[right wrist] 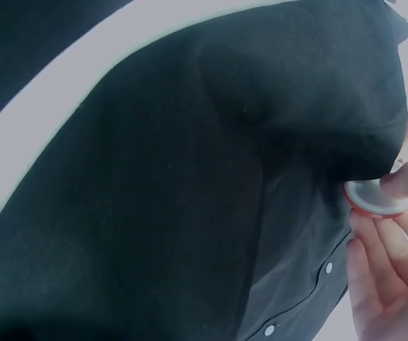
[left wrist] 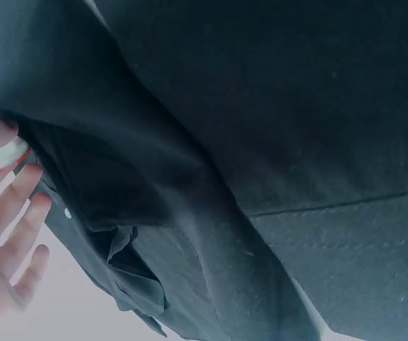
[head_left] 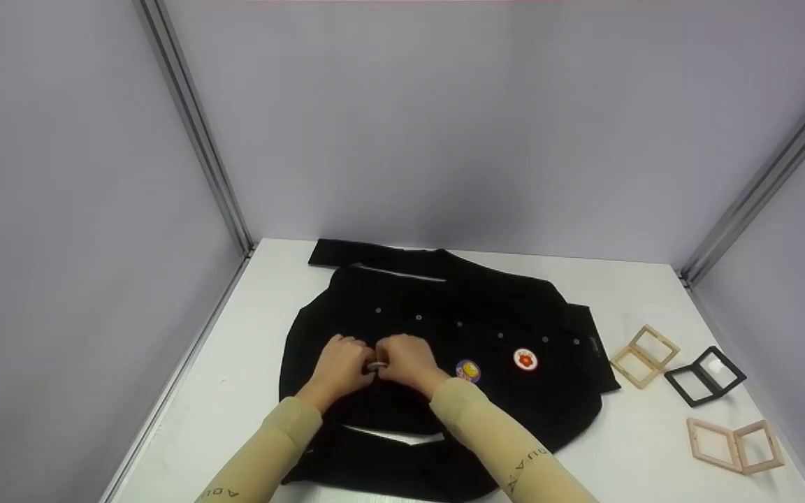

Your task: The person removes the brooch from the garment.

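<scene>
"Starting with the badge (head_left: 376, 365) — where is it held?"

"Between the hands, over the left part of the shirt (head_left: 353, 297) and on the near side of the button row (head_left: 459, 324). It is pinched by thumb and finger of the left hand (head_left: 342, 365) on one side and of the right hand (head_left: 408, 360) on the other; neither can be called nearer."

"And its long axis?"

"None is offered by so round a thing, but from the head it is seen nearly edge-on — a pale face and red rim are shown by the wrist views. Whether fabric is caught in the pinch cannot be told."

"What is set around it?"

"Soft black fabric, seamed with stitching and creased. To the right, a purple badge (head_left: 468, 371) and a flower badge (head_left: 525, 359) are laid flat on it, both round. Farther right, two wooden frames (head_left: 647, 358) and a black frame (head_left: 706, 378), hinged and opened, are set on the white table (head_left: 249, 335)."
</scene>
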Demonstrator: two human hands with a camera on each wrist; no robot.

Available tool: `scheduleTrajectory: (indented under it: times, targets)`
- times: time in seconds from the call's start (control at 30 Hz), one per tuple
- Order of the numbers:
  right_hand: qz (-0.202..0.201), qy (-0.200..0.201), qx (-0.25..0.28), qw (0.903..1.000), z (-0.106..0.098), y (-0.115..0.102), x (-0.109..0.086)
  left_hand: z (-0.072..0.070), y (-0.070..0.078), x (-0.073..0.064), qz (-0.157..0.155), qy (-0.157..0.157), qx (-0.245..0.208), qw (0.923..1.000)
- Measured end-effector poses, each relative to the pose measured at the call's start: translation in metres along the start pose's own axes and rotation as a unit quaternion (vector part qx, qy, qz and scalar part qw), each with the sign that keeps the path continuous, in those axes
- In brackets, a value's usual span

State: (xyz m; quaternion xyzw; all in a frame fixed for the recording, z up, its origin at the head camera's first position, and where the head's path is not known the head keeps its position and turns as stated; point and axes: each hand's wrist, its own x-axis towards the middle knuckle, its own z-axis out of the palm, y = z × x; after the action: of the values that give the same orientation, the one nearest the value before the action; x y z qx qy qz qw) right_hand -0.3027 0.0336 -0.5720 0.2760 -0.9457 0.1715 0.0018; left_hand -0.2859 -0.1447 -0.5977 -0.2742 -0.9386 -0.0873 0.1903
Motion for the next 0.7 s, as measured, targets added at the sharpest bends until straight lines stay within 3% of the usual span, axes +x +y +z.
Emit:
scheduleTrajectory:
  times: [0.7]
  targets:
    - [-0.019, -0.009, -0.017, 0.9996, -0.013, 0.002, 0.003, -0.006, 0.001, 0.006, 0.011, 0.002, -0.006, 0.9999]
